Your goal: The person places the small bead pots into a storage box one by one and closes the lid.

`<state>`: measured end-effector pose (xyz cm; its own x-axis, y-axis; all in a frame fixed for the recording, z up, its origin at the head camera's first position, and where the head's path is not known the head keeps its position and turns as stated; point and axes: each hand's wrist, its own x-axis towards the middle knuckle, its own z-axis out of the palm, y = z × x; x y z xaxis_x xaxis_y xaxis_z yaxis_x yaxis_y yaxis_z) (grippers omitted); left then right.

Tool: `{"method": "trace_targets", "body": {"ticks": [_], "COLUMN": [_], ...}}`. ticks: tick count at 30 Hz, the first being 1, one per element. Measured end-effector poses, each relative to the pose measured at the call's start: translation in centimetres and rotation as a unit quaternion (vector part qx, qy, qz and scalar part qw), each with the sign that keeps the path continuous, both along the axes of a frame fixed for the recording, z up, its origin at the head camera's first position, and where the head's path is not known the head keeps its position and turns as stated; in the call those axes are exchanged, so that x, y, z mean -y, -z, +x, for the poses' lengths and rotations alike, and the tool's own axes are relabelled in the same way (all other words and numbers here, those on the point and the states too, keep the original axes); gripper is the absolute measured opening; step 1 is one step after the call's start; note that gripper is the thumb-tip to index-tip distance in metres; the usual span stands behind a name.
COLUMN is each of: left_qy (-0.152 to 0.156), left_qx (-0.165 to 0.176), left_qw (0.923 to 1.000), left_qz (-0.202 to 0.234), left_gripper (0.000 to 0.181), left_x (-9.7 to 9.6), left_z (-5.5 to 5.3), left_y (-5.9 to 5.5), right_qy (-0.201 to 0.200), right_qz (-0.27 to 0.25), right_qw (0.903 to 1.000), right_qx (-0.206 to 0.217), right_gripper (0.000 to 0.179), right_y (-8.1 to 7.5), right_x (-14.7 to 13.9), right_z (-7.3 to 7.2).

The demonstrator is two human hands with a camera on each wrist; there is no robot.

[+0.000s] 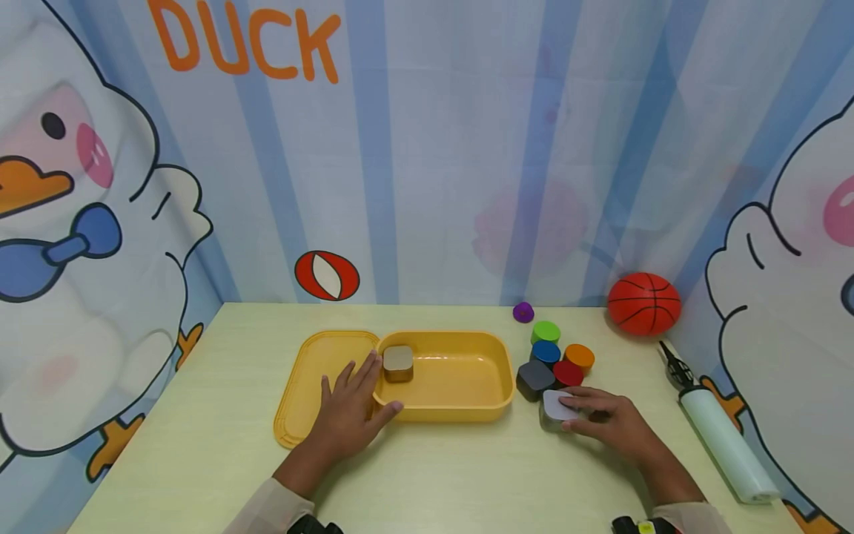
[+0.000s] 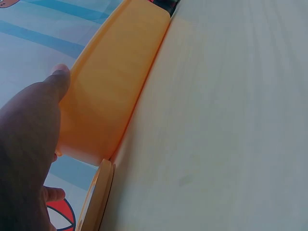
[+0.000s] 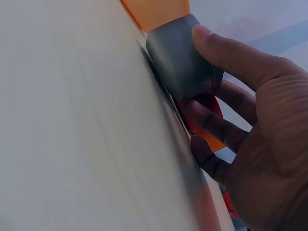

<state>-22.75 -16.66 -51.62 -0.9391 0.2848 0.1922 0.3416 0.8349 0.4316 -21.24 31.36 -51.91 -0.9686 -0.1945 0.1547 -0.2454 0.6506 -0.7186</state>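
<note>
At the left end of the yellow container (image 1: 460,411), my left hand (image 1: 350,415) is spread, its fingers and thumb at the rim. The left wrist view shows that thumb (image 2: 60,79) against the container's upper edge. A rounded, square-topped tan piece (image 1: 398,363) sits inside at the left end. To the right of the container, my right hand (image 1: 614,423) pinches a small grey rounded-square box (image 1: 555,411) with a paler top. Seen from the right wrist, the thumb lies on this grey box (image 3: 178,57), with fingers on its other side.
Behind the grey box cluster dark grey, red, orange, blue and green pieces (image 1: 546,333), with a purple one (image 1: 523,312) farther back. The yellow lid (image 1: 303,393) lies left of the container. A red ball (image 1: 643,304) and a pale green cylinder with black tip (image 1: 727,445) are at right.
</note>
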Motion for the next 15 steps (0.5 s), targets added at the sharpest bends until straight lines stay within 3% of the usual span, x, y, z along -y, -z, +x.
{"method": "trace_targets", "body": {"ticks": [7,15], "left_qy": [0.001,0.002], "left_qx": [0.0,0.005], "left_qw": [1.0,1.0], "left_qz": [-0.003,0.001], "left_gripper": [0.089,0.09], "left_x": [0.1,0.1], "left_z": [0.0,0.0], "left_y": [0.1,0.1], "right_qy": [-0.004,0.01], "right_qz": [-0.041,-0.031], "right_qw": [0.9991,0.9993], "right_qx": [0.006,-0.018], "right_gripper": [0.041,0.039], "right_y": [-0.2,-1.3], "right_x": [-0.1,-0.2], "right_z": [0.1,0.6]}}
